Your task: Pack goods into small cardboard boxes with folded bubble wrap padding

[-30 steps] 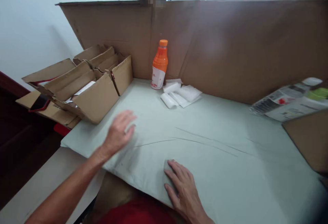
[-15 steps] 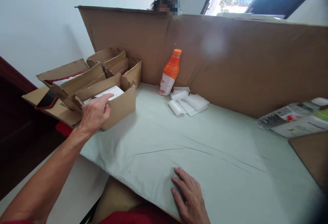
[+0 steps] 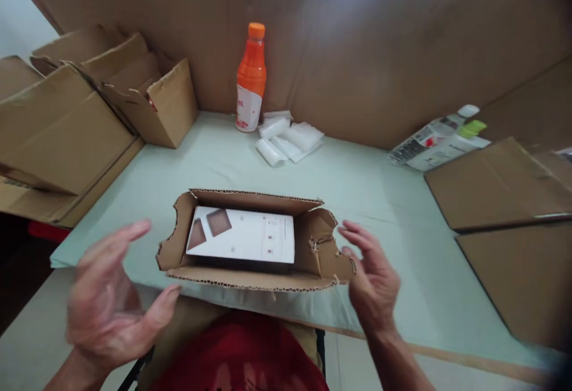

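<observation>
A small open cardboard box (image 3: 250, 281) sits on the pale green table cover (image 3: 375, 194) right in front of me, its flaps torn. Inside lies a white carton (image 3: 243, 237) printed with two brown squares. My left hand (image 3: 109, 304) hovers just left of the box, fingers spread and curved, holding nothing. My right hand (image 3: 370, 275) is at the box's right end, fingers apart, its fingertips at the torn right flap (image 3: 326, 242).
Several open cardboard boxes (image 3: 75, 111) stand at the left. An orange bottle (image 3: 250, 78) and plastic-wrapped white rolls (image 3: 288, 139) sit by the tall cardboard back wall (image 3: 379, 51). Printed packets (image 3: 440, 139) and flat cardboard sheets (image 3: 504, 200) lie at the right.
The small box with the white carton has come from the left stack to the table in front of me. My left hand let it go; my right hand lifted off the cover to the box's right end.
</observation>
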`<action>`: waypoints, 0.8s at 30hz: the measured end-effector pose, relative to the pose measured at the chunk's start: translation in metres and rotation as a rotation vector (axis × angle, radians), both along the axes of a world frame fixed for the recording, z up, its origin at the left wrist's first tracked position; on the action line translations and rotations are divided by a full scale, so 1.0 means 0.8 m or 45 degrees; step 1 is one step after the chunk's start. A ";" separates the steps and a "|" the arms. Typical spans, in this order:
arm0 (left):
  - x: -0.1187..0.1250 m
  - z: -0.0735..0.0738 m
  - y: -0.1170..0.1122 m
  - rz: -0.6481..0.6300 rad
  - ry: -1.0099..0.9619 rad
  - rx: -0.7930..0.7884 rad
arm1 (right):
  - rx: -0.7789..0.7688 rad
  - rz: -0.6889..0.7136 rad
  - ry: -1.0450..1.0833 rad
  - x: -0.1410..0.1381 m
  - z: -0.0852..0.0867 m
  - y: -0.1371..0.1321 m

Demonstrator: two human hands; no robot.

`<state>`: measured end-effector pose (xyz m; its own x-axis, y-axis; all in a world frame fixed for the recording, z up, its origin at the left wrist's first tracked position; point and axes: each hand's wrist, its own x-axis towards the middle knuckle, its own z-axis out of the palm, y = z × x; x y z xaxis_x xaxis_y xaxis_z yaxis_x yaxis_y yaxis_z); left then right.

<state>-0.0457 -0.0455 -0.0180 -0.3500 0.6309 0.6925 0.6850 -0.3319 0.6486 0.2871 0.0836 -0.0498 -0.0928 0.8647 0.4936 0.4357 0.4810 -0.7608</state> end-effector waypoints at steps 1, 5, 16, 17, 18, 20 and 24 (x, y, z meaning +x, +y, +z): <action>-0.003 -0.014 -0.001 0.001 -0.089 0.038 | 0.050 -0.031 0.046 0.005 0.017 0.002; -0.005 -0.070 0.002 -0.139 -0.324 -0.200 | 0.298 0.328 -0.186 -0.004 0.102 0.015; 0.023 -0.134 0.012 0.140 -0.463 -0.768 | -0.048 1.043 -1.358 -0.092 0.163 0.028; 0.024 -0.134 0.012 0.156 -0.479 -0.775 | -0.073 1.045 -1.324 -0.093 0.160 0.028; 0.024 -0.134 0.011 0.182 -0.489 -0.779 | -0.095 1.048 -1.288 -0.094 0.158 0.028; 0.025 -0.136 0.011 0.234 -0.485 -0.773 | -0.098 1.064 -1.206 -0.089 0.156 0.029; 0.027 -0.150 0.008 0.299 -0.521 -0.673 | 0.153 0.864 -0.810 -0.045 0.138 0.030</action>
